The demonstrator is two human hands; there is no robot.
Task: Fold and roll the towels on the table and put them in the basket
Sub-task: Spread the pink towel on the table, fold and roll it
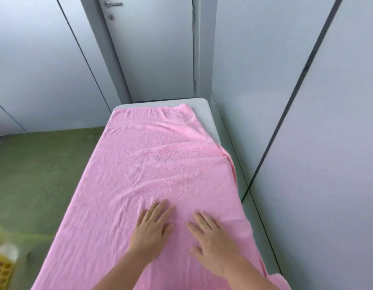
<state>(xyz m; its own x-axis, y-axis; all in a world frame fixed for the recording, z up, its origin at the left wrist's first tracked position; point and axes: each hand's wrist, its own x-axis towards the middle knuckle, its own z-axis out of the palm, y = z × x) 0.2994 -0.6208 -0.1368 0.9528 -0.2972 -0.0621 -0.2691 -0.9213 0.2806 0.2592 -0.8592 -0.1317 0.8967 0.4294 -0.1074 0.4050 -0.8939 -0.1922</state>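
A large pink towel [152, 164] lies spread flat over nearly the whole narrow grey table [204, 109], with wrinkles across its middle and its right edge folded over near the table's side. My left hand [152, 231] presses flat on the towel's near part, fingers straight and spread. Beside it, my right hand [212, 241] also lies flat on the towel with straight fingers. A yellow lattice basket [1, 271] shows at the lower left edge, blurred and partly cut off.
The table stands against a grey panelled wall [307, 122] on the right. A grey door [156, 49] is straight beyond the table's far end. Green carpet [39, 174] covers the floor to the left.
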